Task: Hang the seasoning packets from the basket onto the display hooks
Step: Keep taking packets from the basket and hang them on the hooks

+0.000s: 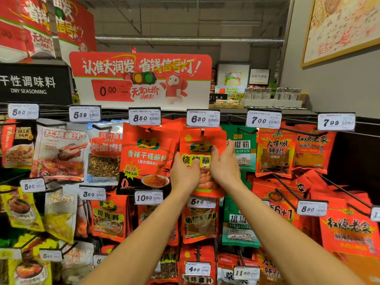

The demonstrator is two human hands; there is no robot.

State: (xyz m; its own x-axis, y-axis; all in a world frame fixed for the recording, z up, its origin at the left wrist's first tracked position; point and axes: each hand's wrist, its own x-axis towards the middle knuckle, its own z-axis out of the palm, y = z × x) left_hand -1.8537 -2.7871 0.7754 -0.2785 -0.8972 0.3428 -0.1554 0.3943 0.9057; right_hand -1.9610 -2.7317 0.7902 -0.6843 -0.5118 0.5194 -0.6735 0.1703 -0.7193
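Observation:
A red seasoning packet [202, 140] hangs on the top-row display hook [202, 132] under the 6.30 price tag [203, 118]. My left hand [184, 173] rests against the packet's lower left, fingers spread over its front. On the packet's right edge lies my right hand [224, 163], fingers apart and pointing up. Neither hand closes around the packet. The basket is not in view.
Neighbouring hooks carry a larger red packet [147, 157] under the 8.50 tag to the left and green pepper packets [243, 151] to the right. More rows of packets and price tags fill the rack below. A red promotional sign [141, 79] stands above the rack.

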